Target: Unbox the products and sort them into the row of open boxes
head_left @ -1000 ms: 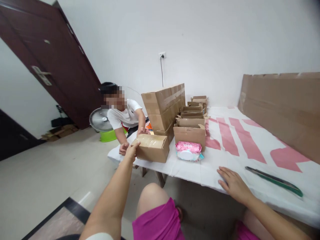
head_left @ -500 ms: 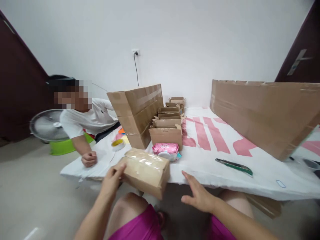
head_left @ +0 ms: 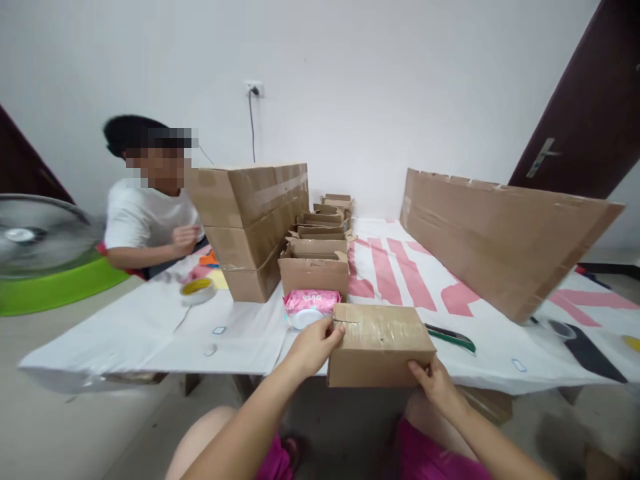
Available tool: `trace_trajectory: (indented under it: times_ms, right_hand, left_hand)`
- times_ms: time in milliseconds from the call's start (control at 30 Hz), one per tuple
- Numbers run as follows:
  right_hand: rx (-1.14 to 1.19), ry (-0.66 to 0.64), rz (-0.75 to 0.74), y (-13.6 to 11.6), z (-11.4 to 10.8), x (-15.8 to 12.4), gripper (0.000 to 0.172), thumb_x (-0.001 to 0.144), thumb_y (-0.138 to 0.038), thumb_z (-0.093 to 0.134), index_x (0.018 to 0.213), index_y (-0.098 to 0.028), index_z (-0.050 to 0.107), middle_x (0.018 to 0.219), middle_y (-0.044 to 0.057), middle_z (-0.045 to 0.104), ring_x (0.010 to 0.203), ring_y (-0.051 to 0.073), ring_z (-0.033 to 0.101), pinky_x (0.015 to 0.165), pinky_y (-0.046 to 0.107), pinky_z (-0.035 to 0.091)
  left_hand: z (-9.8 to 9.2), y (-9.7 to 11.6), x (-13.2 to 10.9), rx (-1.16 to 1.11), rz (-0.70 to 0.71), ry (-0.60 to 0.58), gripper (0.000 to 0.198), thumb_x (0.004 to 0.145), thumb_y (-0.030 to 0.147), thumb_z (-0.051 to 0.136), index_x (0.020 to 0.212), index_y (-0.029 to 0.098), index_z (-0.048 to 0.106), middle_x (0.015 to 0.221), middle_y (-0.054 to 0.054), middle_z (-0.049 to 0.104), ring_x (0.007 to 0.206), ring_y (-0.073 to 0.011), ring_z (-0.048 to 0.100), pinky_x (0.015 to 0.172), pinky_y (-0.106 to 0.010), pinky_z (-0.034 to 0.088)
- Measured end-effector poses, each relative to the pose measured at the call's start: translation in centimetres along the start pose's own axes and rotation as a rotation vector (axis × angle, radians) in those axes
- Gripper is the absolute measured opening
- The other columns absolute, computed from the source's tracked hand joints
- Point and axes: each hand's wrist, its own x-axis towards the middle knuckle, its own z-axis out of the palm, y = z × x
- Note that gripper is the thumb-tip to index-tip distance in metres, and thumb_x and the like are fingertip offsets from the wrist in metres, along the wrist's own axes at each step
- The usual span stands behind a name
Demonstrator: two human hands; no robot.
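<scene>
Between my two hands is a closed brown cardboard box (head_left: pixel 383 337), with shiny clear tape across its top. My left hand (head_left: pixel 316 343) grips its left end, thumb on top near a slit in the cardboard. On the lower right corner my right hand (head_left: pixel 440 390) is closed, thumb on the front face. The box is held at the table's front edge. Just behind it lies a pink pack of wipes (head_left: pixel 311 308) with a white lid. A green utility knife (head_left: pixel 453 339) rests to the right, partly hidden by the box.
Stacked closed boxes (head_left: pixel 255 230) stand left of a row of open boxes (head_left: pixel 313 273). A tall cardboard panel (head_left: pixel 500 240) stands at right on the white cloth (head_left: pixel 150 343). A tape roll (head_left: pixel 197 291) lies at left. Another person (head_left: pixel 145 220) sits beyond, near a fan (head_left: pixel 45 233).
The box has moved right and turned square to me. My right hand, open and apart before, now holds it too. The other person has sat up and lifted a hand off the table.
</scene>
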Motion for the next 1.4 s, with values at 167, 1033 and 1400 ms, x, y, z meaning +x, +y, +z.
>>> trace_trajectory:
  times_ms: [167, 1033, 1400]
  right_hand:
    - [-0.057, -0.038, -0.016, 0.2, -0.3, -0.2, 0.071, 0.08, -0.06, 0.058, 0.137, -0.02, 0.044, 0.131, 0.015, 0.058, 0.122, 0.031, 0.053, 0.103, 0.05, 0.042]
    - [-0.971, -0.234, 0.049, 5.6, -10.0, 7.7, 0.056, 0.069, -0.007, 0.049, 0.123, -0.013, 0.06, 0.111, 0.015, 0.065, 0.103, 0.027, 0.062, 0.09, 0.036, 0.046]
    - [-0.767, -0.069, -0.077, -3.3, -9.0, 14.3, 0.055, 0.085, -0.023, 0.038, 0.139, -0.016, 0.04, 0.113, 0.012, 0.065, 0.094, 0.022, 0.064, 0.082, 0.038, 0.052]
  left_hand:
    - [2.1, -1.2, 1.3, -0.186, 0.065, 0.203, 0.023, 0.082, 0.041, 0.048, 0.072, 0.022, 0.044, 0.071, 0.0, 0.053, 0.069, -0.0186, 0.052, 0.065, -0.03, 0.038]
    - [4.6, -3.3, 1.4, -0.586, 0.311, 0.376, 0.015, 0.079, 0.029, 0.049, 0.092, 0.021, 0.048, 0.11, -0.008, 0.053, 0.105, -0.0226, 0.049, 0.091, -0.036, 0.039]
    - [4.5, -3.4, 1.2, -0.601, 0.337, 0.358, 0.016, 0.083, 0.03, 0.047, 0.096, 0.021, 0.047, 0.12, -0.01, 0.051, 0.113, -0.0237, 0.048, 0.094, -0.038, 0.038]
